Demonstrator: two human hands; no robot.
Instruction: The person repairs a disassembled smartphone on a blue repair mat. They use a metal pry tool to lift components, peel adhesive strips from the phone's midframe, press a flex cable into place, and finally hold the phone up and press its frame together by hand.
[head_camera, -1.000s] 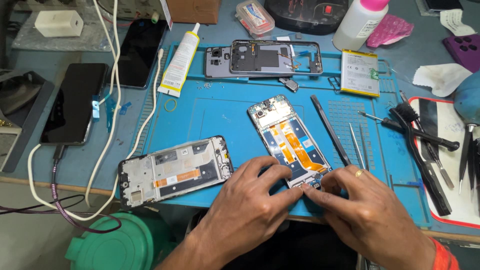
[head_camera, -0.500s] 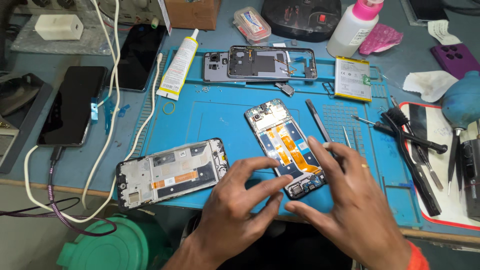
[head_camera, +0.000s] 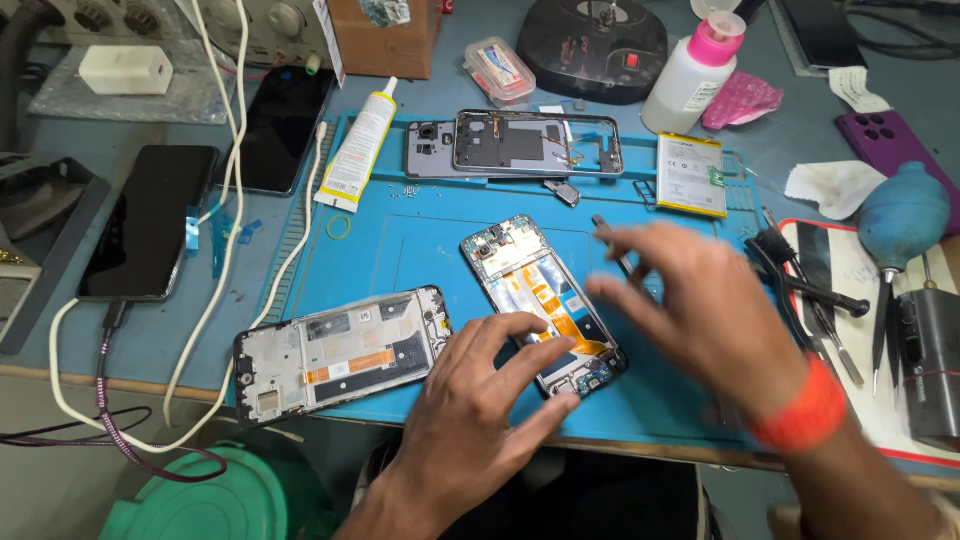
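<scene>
Left hand (head_camera: 475, 400) on opened phone (head_camera: 545, 300)

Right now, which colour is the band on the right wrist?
Red-orange; the band shows best in the head view.

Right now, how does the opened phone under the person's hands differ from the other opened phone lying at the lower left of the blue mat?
The opened phone with the orange flex cable lies tilted, nearly lengthwise away from the person; the opened phone with the pale inner frame lies almost crosswise. The left hand presses its fingers on the first; nothing touches the second. The first shows much orange ribbon, the second mostly white plate. Both lie back-open on the blue mat.
</scene>
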